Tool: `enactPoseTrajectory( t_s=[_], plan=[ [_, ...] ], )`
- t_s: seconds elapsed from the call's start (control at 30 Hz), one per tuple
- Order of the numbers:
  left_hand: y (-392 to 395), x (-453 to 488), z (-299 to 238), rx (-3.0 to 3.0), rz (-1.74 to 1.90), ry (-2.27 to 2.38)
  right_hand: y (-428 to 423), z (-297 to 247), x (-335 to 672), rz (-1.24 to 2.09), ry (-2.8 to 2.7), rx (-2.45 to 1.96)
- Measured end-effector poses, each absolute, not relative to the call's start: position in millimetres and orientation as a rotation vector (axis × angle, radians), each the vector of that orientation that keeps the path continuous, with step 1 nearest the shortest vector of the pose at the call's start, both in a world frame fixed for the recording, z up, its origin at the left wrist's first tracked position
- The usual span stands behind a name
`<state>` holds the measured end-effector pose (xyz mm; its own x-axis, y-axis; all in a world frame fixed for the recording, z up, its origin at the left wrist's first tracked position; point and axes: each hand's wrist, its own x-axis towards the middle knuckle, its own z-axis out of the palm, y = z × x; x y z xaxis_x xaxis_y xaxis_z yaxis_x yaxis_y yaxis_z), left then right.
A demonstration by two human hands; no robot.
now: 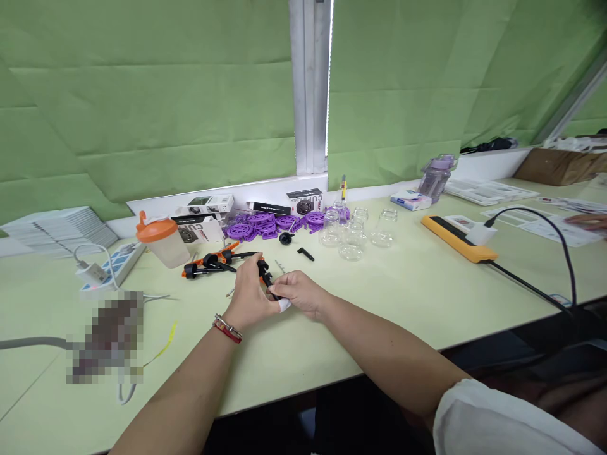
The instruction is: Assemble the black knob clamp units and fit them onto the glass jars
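Between my two hands, just above the table, is a black plastic part (pixel 264 273) with a notched edge. My left hand (pixel 251 292) is wrapped round it from the left, with white tape on one fingertip. From the right, my right hand (pixel 303 293) pinches its lower end. Fingers hide much of the part, and its exact kind is unclear. Just beyond my left hand lie several black and orange plastic clamp-like pieces (pixel 208 268). A small black L-shaped piece (pixel 306 254) and a black round-headed piece (pixel 285 238) lie farther off on the table.
Purple plastic wheel-like parts (pixel 260 224) and cup holder boxes (pixel 306 203) line the back. Right of them stand clear glass flasks (pixel 351 241). An orange-lidded cup (pixel 164 240) and white power strip (pixel 116 265) stand left. An orange power strip (pixel 458 239) lies right, near another person's hand (pixel 590 221).
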<state>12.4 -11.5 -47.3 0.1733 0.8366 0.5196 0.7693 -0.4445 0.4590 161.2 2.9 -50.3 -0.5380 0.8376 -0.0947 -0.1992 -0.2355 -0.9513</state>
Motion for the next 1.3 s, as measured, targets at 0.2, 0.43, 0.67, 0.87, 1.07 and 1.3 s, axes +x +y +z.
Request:
enactPoseTrajectory(
  t_s=[0.2,0.43,0.67,0.87,1.07,1.3],
  plan=[
    [-12.8,15.5,-45.3,2.323,1.161,1.660,6.2,-52.0,162.2,1.868,-1.262,-0.812],
    [-14.9,19.0,-49.1,2.398,1.079,1.715,5.4,-54.4,162.1,1.848,-1.278,-0.847],
    [-15.9,19.3,-49.6,2.341,1.054,1.807,9.0,-57.5,162.7,1.841,-1.342,-0.850],
    [-19.0,21.2,-43.9,2.224,1.028,1.833,11.6,-58.5,163.3,1.850,-1.371,-0.858],
    [-18.6,20.8,-41.3,2.159,1.053,1.820,17.4,-58.7,166.8,1.859,-1.470,-0.796],
    [-23.1,12.0,-34.9,2.012,0.915,1.688,63.5,-75.2,195.7,0.923,-1.658,-1.273]
  ],
)
